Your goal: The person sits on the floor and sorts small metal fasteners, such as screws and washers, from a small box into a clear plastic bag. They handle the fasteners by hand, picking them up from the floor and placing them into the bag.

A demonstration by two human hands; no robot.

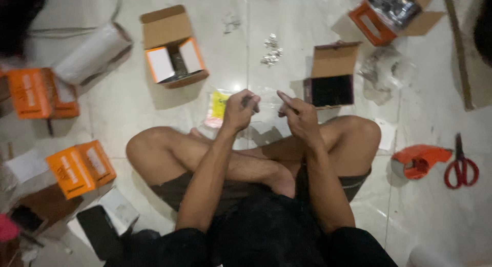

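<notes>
Mid-frame: our left hand (pixel 239 110) pinches a small metal part (pixel 252 100); right hand (pixel 300 115) is half-curled, its contents unclear. We'd keep both over the clear plastic bag (pixel 266 97).

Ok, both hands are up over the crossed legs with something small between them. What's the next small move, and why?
Probably lower the small piece toward the open dark box just ahead of the right hand. The left hand pinches something small, too blurred to identify, and both hands hover above a clear plastic bag on the tiled floor. That box is the nearest open container.
</notes>
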